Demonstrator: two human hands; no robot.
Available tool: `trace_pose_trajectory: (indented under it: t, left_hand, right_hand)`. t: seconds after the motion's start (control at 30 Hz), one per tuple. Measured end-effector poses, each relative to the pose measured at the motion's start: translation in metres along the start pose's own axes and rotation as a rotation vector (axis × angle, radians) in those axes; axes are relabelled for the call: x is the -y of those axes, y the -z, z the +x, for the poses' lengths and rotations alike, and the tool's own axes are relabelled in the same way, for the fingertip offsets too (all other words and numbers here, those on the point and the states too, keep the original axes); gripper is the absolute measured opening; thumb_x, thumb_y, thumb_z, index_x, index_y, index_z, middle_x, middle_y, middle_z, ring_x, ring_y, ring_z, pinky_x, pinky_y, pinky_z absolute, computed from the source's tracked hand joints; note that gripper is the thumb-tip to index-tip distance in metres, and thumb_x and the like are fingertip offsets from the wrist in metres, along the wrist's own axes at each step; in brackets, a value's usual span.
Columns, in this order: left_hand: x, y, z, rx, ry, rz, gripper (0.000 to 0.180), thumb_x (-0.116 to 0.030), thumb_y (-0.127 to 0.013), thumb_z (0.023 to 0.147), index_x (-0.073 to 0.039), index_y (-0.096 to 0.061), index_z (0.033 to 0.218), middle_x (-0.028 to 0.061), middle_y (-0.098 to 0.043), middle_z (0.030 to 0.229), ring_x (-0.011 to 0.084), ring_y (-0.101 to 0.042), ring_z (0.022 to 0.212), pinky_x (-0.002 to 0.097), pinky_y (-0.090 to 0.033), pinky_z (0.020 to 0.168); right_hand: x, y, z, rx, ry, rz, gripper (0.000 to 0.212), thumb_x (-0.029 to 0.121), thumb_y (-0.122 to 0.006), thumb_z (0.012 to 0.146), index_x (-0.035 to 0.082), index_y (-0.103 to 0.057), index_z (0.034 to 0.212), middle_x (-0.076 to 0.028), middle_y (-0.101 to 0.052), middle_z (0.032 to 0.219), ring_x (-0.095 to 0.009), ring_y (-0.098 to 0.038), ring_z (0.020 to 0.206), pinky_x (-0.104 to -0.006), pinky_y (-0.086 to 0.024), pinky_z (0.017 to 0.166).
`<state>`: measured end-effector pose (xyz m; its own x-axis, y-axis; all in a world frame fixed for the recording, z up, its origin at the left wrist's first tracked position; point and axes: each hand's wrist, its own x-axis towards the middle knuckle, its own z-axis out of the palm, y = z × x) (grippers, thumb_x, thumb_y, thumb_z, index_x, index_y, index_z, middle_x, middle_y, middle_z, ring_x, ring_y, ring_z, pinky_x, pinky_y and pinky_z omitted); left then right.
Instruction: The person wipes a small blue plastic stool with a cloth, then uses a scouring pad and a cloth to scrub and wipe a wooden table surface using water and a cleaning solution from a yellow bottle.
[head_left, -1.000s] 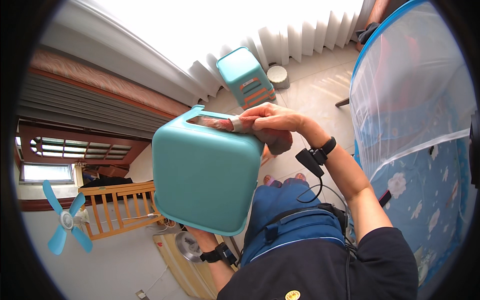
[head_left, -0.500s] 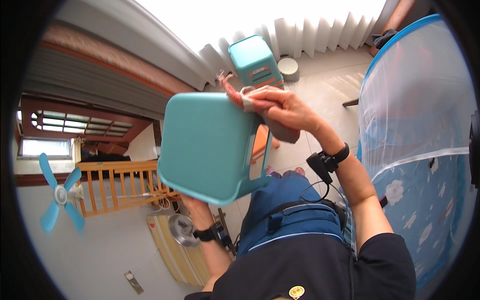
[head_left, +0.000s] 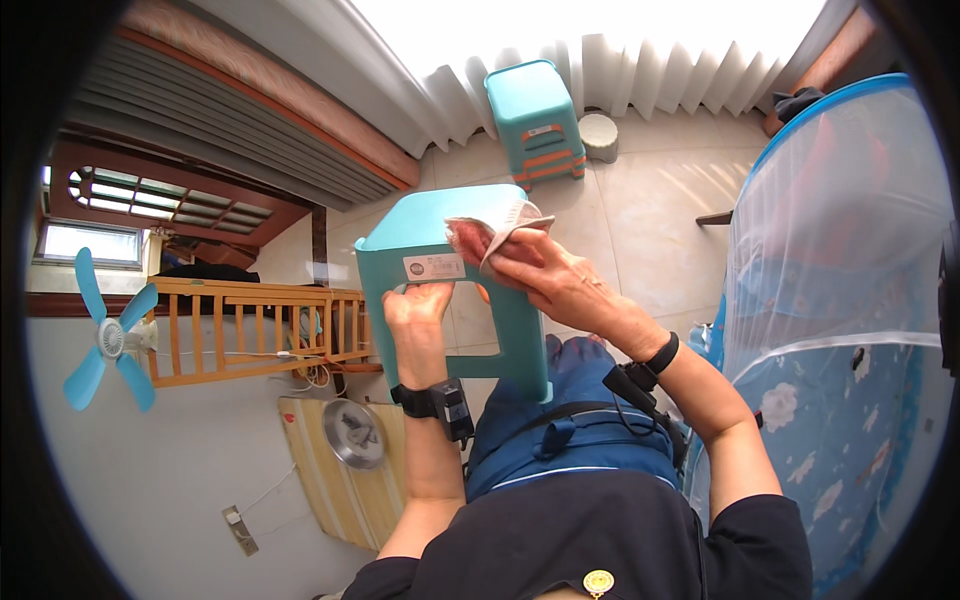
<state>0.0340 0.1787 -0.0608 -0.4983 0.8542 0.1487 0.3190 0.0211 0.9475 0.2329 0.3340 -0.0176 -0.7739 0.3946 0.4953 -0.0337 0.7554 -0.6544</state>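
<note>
A teal plastic stool (head_left: 415, 220) is held up in front of me, its seat and one side panel with a large opening in view. My left hand (head_left: 412, 308) grips the panel at the upper edge of that opening, below a white label (head_left: 433, 266); its fingertips are hidden inside the stool. In my right hand (head_left: 555, 275) is a bunched pinkish cloth (head_left: 473, 238) with a pale border. The fingers press it against the stool's upper right corner.
Teal stools with orange parts (head_left: 530, 112) stand stacked by the white curtain (head_left: 660, 85), beside a small round pale container (head_left: 598, 136). On the right is a blue-rimmed mesh tent (head_left: 830, 220). To the left are a wooden rail (head_left: 240, 335), a blue fan (head_left: 111, 338) and a metal basin (head_left: 352, 434).
The stool has turned so its labelled side panel faces me. My left hand has come into view at the opening. The cloth has shifted slightly along the stool's top corner with my right hand.
</note>
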Motion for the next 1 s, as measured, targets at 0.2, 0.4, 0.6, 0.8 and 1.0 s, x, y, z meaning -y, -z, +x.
trace_pose_trajectory:
  t: [0.2,0.4,0.6,0.8,1.0]
  left_hand:
    - [-0.013,-0.005,0.016,-0.127,0.433,-0.982,0.056,-0.046,-0.03,0.099,-0.003,-0.04,0.133,0.0146,-0.039,0.141,0.0285,-0.033,0.132,0.0436,-0.024,0.112]
    - [-0.049,-0.026,0.032,-0.357,0.547,-1.522,0.08,-0.063,-0.016,0.095,0.001,-0.031,0.14,0.0167,-0.029,0.15,0.0321,-0.022,0.141,0.0466,-0.015,0.117]
    - [-0.082,-0.06,0.022,-0.192,0.339,-1.292,0.079,-0.071,-0.024,0.09,-0.013,-0.032,0.143,0.0045,-0.037,0.146,0.0245,-0.038,0.133,0.0397,-0.033,0.108]
    - [-0.064,-0.05,0.018,-0.054,0.41,-1.411,0.09,-0.08,-0.024,0.083,-0.012,-0.035,0.141,0.0069,-0.044,0.139,0.0247,-0.042,0.128,0.0416,-0.034,0.106]
    - [-0.023,-0.032,0.019,0.15,0.303,-1.449,0.085,-0.073,-0.021,0.09,-0.001,-0.044,0.129,0.0152,-0.052,0.127,0.0282,-0.046,0.123,0.0434,-0.036,0.105]
  right_hand:
    - [0.0,-0.008,-0.004,0.308,0.089,-0.044,0.031,0.004,-0.066,0.074,0.011,-0.066,0.104,-0.006,-0.053,0.11,-0.027,-0.06,0.098,-0.0352,-0.055,0.076]
    - [0.005,-0.012,0.03,0.006,-0.07,-0.039,0.028,0.004,-0.064,0.077,0.009,-0.065,0.104,-0.009,-0.054,0.104,-0.029,-0.063,0.089,-0.0377,-0.054,0.071]
    - [0.039,-0.023,0.091,-0.037,-0.076,0.068,0.032,0.008,-0.064,0.079,0.008,-0.061,0.111,-0.014,-0.051,0.11,-0.034,-0.062,0.091,-0.0387,-0.054,0.072]
    - [0.037,-0.017,0.1,0.205,0.024,-0.086,0.029,0.014,-0.068,0.076,0.008,-0.062,0.104,-0.014,-0.051,0.107,-0.033,-0.059,0.097,-0.04,-0.052,0.076]
    - [0.023,0.011,0.031,0.368,-0.267,-0.09,0.024,0.014,-0.067,0.074,0.01,-0.065,0.098,-0.013,-0.051,0.104,-0.033,-0.06,0.091,-0.0405,-0.05,0.077]
